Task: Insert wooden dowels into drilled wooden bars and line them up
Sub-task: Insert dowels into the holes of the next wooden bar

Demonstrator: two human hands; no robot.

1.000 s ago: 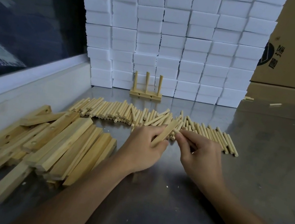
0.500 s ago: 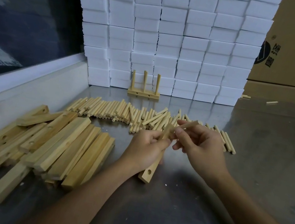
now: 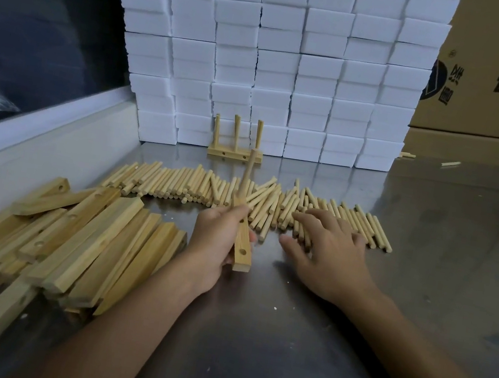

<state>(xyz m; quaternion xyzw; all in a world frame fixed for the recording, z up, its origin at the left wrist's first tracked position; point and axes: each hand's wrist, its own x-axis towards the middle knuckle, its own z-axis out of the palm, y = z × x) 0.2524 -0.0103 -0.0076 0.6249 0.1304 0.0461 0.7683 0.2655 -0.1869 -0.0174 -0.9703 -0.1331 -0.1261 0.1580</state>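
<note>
Two bare forearms in view, no sleeves visible up to the frame edge. Left hand (image 3: 216, 239) and right hand (image 3: 326, 255) bare: no gloves, rings, watch or wristbands. Fingernails short, unpainted where visible. No markings seen.

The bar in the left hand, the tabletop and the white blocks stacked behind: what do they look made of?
Bar: pale bare wood, grain showing, no varnish apparent. Tabletop: likely brushed steel, grey with soft reflections. White blocks: probably foam, matte, slightly rough edges, though wrapped boxes can't be ruled out.
</note>
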